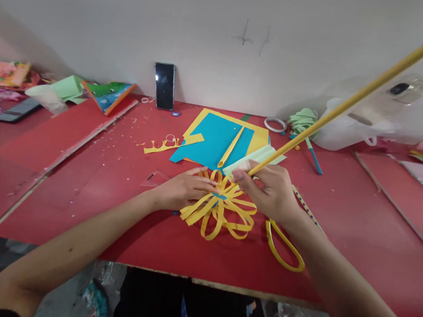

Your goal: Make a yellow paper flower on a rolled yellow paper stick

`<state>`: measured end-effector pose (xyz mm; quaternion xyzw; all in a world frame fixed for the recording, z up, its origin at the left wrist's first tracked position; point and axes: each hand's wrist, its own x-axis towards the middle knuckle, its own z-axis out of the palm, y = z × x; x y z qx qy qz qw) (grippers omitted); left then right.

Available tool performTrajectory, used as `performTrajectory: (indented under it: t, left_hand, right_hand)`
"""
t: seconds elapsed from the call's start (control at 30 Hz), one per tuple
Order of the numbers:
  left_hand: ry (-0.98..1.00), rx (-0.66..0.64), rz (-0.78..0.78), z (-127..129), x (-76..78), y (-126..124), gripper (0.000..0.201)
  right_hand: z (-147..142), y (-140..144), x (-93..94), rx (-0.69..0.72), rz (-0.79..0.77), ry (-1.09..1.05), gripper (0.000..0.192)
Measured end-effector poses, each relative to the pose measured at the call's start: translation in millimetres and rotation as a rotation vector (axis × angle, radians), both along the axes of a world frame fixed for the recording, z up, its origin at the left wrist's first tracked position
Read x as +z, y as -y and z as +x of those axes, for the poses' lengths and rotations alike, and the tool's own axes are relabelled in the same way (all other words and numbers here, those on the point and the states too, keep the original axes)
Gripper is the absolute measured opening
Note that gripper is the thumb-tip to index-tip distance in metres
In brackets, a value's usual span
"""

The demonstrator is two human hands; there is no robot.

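A flower of looped yellow paper strips (219, 218) with a blue centre lies on the red table in front of me. My left hand (185, 188) rests flat on its upper left side, fingers stretched over the loops. Between the thumb and fingers of my right hand (269, 186) is a long thin yellow stick (345, 105), slanting up to the right. Its lower end is near the flower's blue centre; I cannot tell if it touches. Just beyond the flower, a rolled yellow paper tube (231, 146) lies on blue paper (207, 139).
Yellow-handled scissors (284, 253) lie right of the flower. A phone (165, 86) leans against the wall. Yellow paper scraps (161, 145), a roll of tape (275, 125), a green paper flower (304, 120) and a white plastic bag (338, 131) are around. The table's front edge is close to me.
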<state>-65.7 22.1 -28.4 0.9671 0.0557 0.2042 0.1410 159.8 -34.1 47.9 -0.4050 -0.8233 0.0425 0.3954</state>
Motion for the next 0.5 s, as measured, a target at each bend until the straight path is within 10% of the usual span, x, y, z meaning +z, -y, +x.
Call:
performTrajectory:
  t: [0.5]
  left_hand:
    - [-0.079, 0.013, 0.03, 1.2, -1.9, 0.5, 0.019]
  right_hand:
    - [-0.1, 6.0, -8.5, -0.025, -0.121, -0.148, 0.044]
